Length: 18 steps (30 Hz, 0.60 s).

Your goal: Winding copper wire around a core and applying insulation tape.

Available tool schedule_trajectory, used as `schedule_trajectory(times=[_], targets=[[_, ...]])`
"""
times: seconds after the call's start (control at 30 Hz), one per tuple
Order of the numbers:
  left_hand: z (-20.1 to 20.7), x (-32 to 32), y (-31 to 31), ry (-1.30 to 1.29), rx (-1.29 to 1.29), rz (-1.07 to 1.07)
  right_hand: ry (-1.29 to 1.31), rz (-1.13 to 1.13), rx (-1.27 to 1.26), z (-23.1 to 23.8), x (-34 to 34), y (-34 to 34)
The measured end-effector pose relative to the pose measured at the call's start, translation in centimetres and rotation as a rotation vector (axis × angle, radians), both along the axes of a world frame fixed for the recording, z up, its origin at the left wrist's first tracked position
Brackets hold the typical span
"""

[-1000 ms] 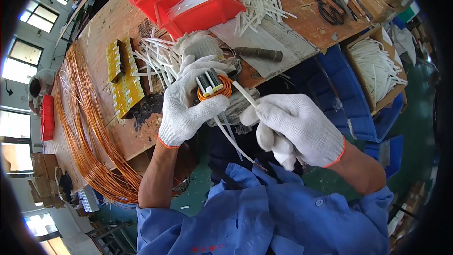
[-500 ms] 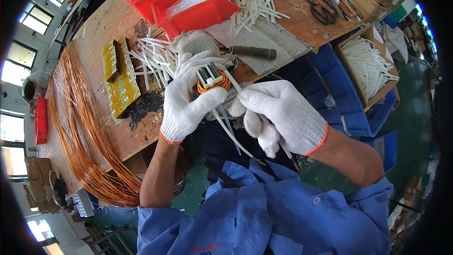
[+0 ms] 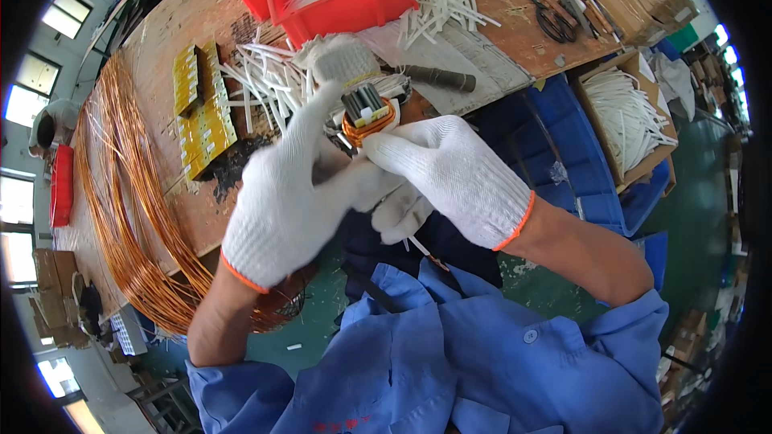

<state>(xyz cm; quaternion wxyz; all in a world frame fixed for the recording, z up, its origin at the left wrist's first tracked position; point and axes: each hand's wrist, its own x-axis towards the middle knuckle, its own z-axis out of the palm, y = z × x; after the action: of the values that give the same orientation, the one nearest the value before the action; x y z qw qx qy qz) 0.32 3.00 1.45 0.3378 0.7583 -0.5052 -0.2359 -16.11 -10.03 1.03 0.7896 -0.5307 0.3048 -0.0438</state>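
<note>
A wound copper wire coil (image 3: 371, 122) with dark metal bars through its middle sits at the near edge of the bench. My right hand (image 3: 454, 169), in a white knit glove with an orange cuff, pinches the coil's near side; the exact grip is partly covered. My left hand (image 3: 277, 193), gloved alike, is beside the coil with thumb and forefinger spread apart; its other fingers are partly hidden and blurred. Below the hands a thin white sleeved lead (image 3: 420, 247) hangs toward my lap. Behind the coil lies a white cloth-like bundle (image 3: 342, 58).
Yellow-taped blocks (image 3: 207, 124) and long copper wires (image 3: 133, 217) lie on the left. White tubes (image 3: 442, 0) are strewn near red bins (image 3: 346, 20). Scissors (image 3: 555, 22) lie far right. A box of white tubes (image 3: 627, 112) rests over blue crates (image 3: 523, 145).
My left hand has let go of the coil and moved left and nearer, its thumb and forefinger spreading. My right hand has moved left onto the coil. The long white tube beside the coil is hidden.
</note>
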Motion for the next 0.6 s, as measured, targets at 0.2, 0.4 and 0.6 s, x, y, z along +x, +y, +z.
schedule_trajectory(times=[0.2,0.4,0.6], targets=[[1.0,0.9,-0.9,0.142,0.051,-0.028,-0.12,-0.08,-1.259,-5.0,-2.4,1.7],[-1.0,2.3,-1.3,-0.041,-0.087,-0.232,-0.068,-0.047,-1.238,-6.9,-3.3,3.4],[-2.5,2.6,-1.6,-0.234,-0.127,-0.215,-0.072,0.026,-2.033,-3.5,-2.9,-4.2]])
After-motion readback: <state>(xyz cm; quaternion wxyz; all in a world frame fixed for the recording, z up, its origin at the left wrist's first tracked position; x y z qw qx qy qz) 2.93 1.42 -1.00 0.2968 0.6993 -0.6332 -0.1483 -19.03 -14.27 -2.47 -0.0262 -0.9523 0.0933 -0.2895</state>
